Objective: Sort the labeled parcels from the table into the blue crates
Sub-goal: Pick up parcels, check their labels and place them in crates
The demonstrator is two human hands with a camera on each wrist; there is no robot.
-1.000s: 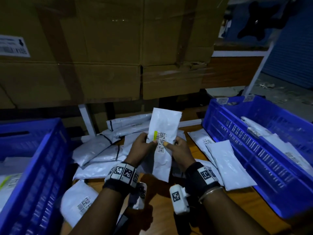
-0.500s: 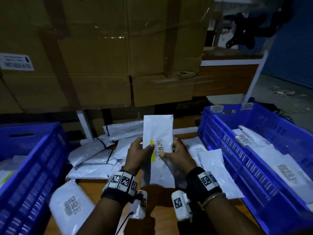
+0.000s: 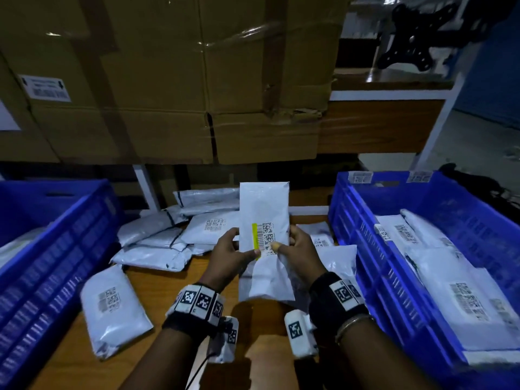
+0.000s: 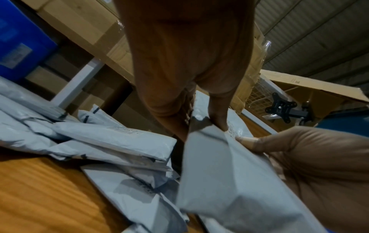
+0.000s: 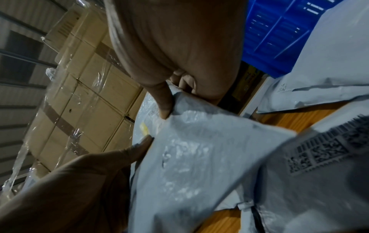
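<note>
Views: head view alone shows the printed face of the held parcel (image 3: 264, 237), with its codes and a yellow strip (image 3: 254, 240); the left wrist view shows the parcel's plain lower part (image 4: 229, 181) and the pile edge-on; the right wrist view shows its crinkled surface (image 5: 189, 165) and the yellow strip as a small patch.
Held parcel: white mailer, upright, lifted above the desk (image 3: 157, 294), between the two crates.
Left hand (image 3: 229, 256): grips the parcel's left edge, thumb on the front beside the yellow strip, fingers behind.
Right hand (image 3: 299, 250): grips the right edge, thumb on the label's lower corner, fingers curled behind.
Hands together: both clamped on the one parcel at mid-height, thumb tips close to each other across the label.
Crates: two blue ones; left crate (image 3: 56, 249) at the left edge, right crate (image 3: 374, 277) on the right with several white parcels inside, exact number unclear.
Desk parcels: one lone parcel (image 3: 112, 308) near the left crate; an overlapping pile (image 3: 171, 237) behind the hands, too layered to count; more just beside the right crate (image 3: 337, 263).
Behind: stacked cardboard boxes (image 3: 168, 80), taped and film-wrapped.
</note>
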